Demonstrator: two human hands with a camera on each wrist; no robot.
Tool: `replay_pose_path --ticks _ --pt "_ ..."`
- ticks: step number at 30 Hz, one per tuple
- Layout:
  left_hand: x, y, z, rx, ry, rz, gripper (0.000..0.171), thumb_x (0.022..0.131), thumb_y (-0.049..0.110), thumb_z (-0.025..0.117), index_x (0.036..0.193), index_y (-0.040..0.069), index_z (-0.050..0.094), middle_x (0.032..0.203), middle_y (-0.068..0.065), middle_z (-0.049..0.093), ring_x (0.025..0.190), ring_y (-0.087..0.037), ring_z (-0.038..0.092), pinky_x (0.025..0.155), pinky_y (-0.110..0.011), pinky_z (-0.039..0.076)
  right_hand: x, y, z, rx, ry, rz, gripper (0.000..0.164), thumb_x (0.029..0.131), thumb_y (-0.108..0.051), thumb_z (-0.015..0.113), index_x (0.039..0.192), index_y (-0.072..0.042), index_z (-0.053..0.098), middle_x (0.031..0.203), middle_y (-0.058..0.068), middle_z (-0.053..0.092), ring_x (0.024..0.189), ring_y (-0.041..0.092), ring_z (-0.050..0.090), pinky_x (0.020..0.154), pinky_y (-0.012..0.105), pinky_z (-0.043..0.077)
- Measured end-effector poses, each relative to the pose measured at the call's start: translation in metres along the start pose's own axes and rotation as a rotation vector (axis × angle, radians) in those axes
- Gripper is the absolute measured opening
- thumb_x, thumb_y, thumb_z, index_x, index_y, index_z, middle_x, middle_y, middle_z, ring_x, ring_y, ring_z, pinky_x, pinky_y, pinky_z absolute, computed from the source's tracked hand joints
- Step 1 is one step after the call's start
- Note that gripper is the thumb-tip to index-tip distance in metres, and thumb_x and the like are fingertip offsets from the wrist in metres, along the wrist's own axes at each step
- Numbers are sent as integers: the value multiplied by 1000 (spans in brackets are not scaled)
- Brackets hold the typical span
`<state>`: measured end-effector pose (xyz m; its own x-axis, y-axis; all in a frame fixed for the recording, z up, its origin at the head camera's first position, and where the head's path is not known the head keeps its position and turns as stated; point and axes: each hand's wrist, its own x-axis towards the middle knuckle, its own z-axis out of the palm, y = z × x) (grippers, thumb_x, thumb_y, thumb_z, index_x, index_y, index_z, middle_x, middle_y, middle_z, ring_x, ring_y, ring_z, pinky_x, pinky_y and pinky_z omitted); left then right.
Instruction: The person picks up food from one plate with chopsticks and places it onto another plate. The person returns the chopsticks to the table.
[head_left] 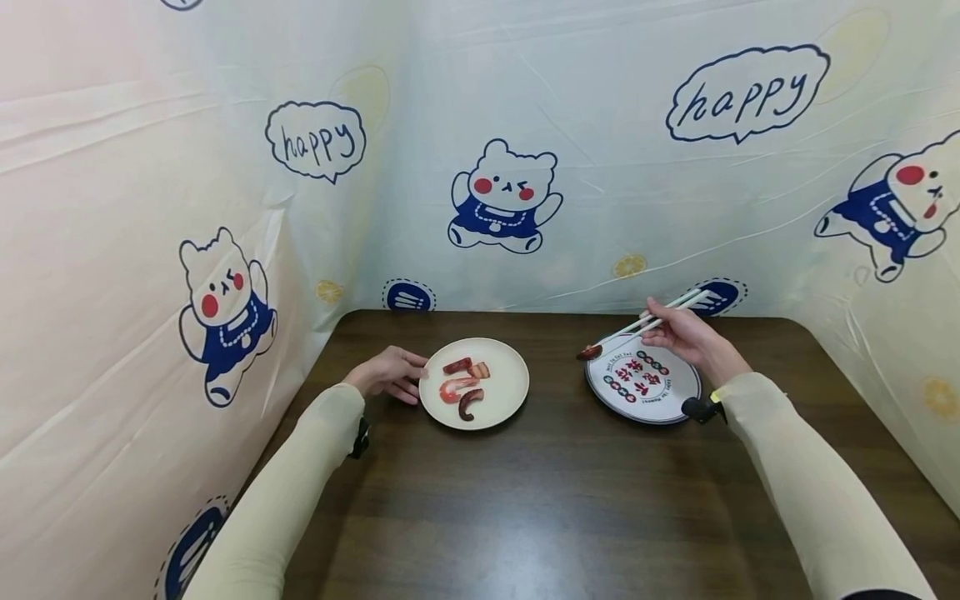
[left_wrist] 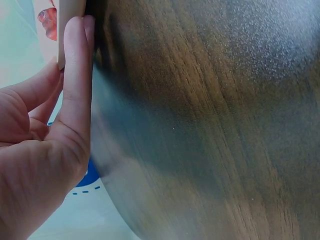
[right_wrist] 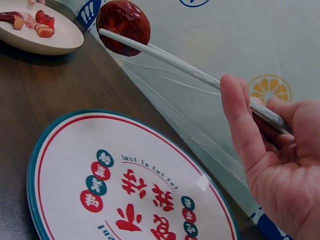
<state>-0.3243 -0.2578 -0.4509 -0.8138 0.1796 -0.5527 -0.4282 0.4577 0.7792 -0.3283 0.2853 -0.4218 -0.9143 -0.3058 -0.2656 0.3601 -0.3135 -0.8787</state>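
My left hand grips the left rim of a cream plate, thumb above the edge and fingers low against its side. On that plate lie a shrimp, a curled dark tentacle, a red strip and a layered meat piece. With my right hand I hold white chopsticks. Their tips pinch a round, glossy red-brown food piece, like a mushroom cap. It hangs by the upper left edge of a white plate with red lettering.
The brown wooden table has a rounded far edge. A pale printed cloth with bears and "happy" bubbles hangs behind it and along both sides. Dark wrist devices sit on both sleeves; the right one overlaps the lettered plate's edge.
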Motion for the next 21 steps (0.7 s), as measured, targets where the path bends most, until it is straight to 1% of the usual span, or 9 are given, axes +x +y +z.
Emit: replay_pose_path --ticks 7,15,21 --pt "-2 1 1 2 -5 7 48 107 8 62 153 -1 52 109 -18 73 75 -24 75 75 -42 67 5 9 6 13 17 22 37 114 -27 48 98 1 66 80 14 71 68 21 74 72 30 66" --pt "-1 1 0 -1 -2 2 48 107 8 62 153 -1 52 110 -19 73 76 -24 75 76 -43 67 13 16 13 -14 -3 -5 40 114 -27 48 94 0 69 79 15 72 67 21 75 71 30 66" --pt "-2 0 0 -1 -1 2 48 107 7 63 153 -2 52 110 -19 73 74 -24 75 75 -42 67 16 20 20 -10 -11 -4 39 115 -27 46 98 1 67 82 15 71 68 20 74 74 30 66"
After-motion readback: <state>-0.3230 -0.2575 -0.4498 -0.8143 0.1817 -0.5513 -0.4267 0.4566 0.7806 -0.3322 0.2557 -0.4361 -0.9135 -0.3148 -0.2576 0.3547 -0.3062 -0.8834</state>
